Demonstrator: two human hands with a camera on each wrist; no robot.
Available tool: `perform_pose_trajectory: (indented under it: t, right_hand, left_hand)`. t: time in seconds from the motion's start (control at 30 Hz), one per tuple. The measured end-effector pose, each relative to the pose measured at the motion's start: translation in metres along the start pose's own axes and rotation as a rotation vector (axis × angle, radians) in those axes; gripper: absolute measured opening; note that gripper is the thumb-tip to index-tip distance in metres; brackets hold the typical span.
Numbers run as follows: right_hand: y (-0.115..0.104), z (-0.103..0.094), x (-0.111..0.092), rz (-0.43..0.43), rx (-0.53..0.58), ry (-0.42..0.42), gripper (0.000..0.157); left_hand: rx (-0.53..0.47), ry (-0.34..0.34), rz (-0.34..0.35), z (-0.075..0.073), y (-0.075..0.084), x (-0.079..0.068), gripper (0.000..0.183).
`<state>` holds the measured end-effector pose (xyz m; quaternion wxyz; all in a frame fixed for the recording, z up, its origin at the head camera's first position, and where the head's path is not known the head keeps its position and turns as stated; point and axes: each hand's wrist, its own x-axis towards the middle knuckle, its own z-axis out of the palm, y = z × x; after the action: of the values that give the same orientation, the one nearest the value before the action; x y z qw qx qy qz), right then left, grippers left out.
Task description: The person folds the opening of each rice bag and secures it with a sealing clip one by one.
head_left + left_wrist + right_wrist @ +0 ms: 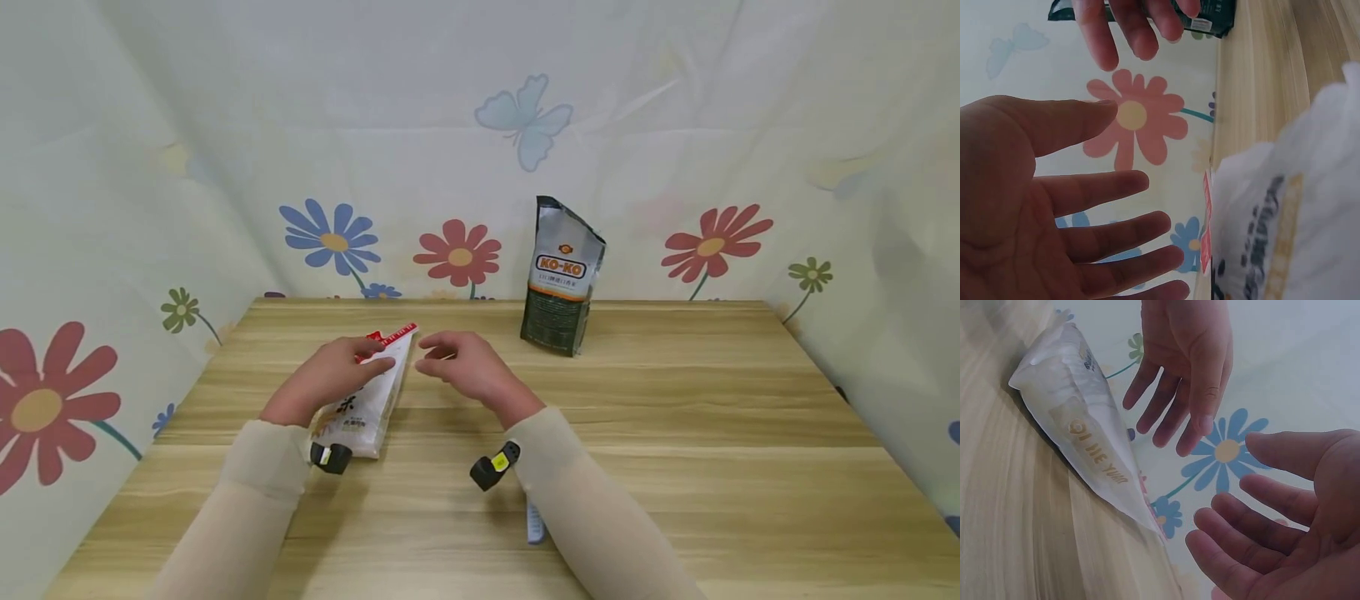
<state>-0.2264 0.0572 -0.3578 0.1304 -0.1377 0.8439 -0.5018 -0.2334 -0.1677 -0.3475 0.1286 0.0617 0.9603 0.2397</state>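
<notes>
A white rice bag (375,408) with a red strip along its top lies on the wooden table, left of centre. My left hand (336,372) hovers over this bag with fingers spread and relaxed; the palm holds nothing in the left wrist view. To the right of the bag, my right hand (471,372) is held in the air, its fingers loosely bent and apart, facing the left hand. The bag's side with "QI HE YUAN" lettering shows in the right wrist view, beyond both hands.
A dark green and silver KO-KO bag (561,279) stands upright near the table's back edge, right of centre. A light blue comb-like thing (534,523) lies partly hidden under the right sleeve. Behind the table (712,400) hangs a flower-printed curtain (630,150).
</notes>
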Motion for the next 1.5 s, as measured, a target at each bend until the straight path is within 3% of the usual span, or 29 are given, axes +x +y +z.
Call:
perform_pose_trajectory:
  t: [0.27,0.43,0.73,1.5]
  right_hand:
    - [0.002,-0.010,-0.007,-0.017,0.040,0.023,0.039]
    - [0.005,-0.016,-0.009,-0.026,0.028,0.047,0.039]
    - [0.010,-0.028,-0.013,-0.034,0.039,0.075,0.039]
    - [0.020,-0.052,-0.025,-0.032,0.039,0.182,0.038]
  left_hand:
    - [0.000,0.036,0.080,0.004,0.013,0.005,0.063]
    - [-0.031,0.035,0.086,0.007,0.021,0.006,0.066]
    - [-0.045,0.057,0.156,0.011,0.035,0.008,0.060]
    - [-0.181,0.133,0.188,0.038,0.058,0.020,0.055]
